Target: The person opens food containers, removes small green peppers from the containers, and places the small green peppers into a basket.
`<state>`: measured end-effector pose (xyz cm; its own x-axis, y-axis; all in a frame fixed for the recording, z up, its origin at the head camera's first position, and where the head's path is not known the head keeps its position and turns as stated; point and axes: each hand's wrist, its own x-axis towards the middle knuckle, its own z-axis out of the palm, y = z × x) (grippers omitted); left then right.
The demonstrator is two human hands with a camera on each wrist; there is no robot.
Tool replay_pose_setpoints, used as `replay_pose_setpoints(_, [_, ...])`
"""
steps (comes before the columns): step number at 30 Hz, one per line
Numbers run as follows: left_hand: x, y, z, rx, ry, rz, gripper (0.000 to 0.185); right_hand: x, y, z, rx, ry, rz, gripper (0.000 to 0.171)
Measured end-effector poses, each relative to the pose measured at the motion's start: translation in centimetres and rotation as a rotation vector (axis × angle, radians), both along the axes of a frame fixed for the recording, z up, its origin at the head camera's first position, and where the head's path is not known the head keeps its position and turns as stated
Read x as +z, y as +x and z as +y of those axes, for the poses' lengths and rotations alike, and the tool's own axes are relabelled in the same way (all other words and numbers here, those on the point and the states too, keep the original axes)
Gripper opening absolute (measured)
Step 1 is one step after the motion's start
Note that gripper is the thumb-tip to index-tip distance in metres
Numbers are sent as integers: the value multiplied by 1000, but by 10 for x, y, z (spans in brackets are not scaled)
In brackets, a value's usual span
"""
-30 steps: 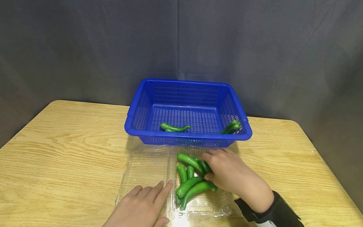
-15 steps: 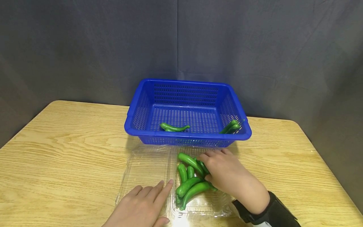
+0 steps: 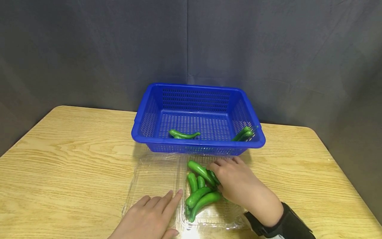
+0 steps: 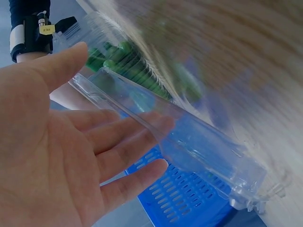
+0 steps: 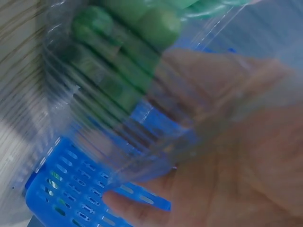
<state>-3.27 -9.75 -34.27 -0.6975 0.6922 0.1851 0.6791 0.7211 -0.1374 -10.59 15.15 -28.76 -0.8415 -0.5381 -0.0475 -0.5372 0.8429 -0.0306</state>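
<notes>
Right hand (image 3: 238, 182) is sitting in the right half of the clear plastic clamshell (image 3: 155, 176), fingers curling over the green peppers (image 3: 201, 191) piled there; thumb side and fingertips are touching the pile at its 3 o'clock edge. Whether the fingers are actually pinching one pepper, cannot tell — palm is hiding the contact. Right wrist view is blurred: the hand (image 5: 236, 156) is showing through the plastic with the peppers (image 5: 128, 52) at 11 o'clock of it.

Left hand (image 3: 149, 215) is lying flat, fingers straight and spread, pressing down the clamshell at the ridge between its two halves, at 9 o'clock of the pepper pile. Holding nothing. Left wrist view is confirming it: the open palm (image 4: 61, 156) is resting against the clear container wall (image 4: 189, 142).

Clamshell is sitting on the wooden table (image 3: 59, 166), just at 6 o'clock of the blue basket (image 3: 198, 94), almost touching its near wall. Two more groups of peppers are lying inside the basket: one (image 3: 183, 134) near the front middle, another (image 3: 245, 132) in the front right corner.

Black wrist strap (image 3: 280, 225) is showing on the right forearm.
</notes>
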Motion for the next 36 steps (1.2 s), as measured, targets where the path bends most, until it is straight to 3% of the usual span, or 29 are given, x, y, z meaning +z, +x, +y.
replay_pose_setpoints(20, [-1,-1,0,-13,-3,4,74,2,2,1,36,-14,52,49])
replay_pose_setpoints(36, [-1,-1,0,-26,20,38,74,3,0,1,41,-37,225,36])
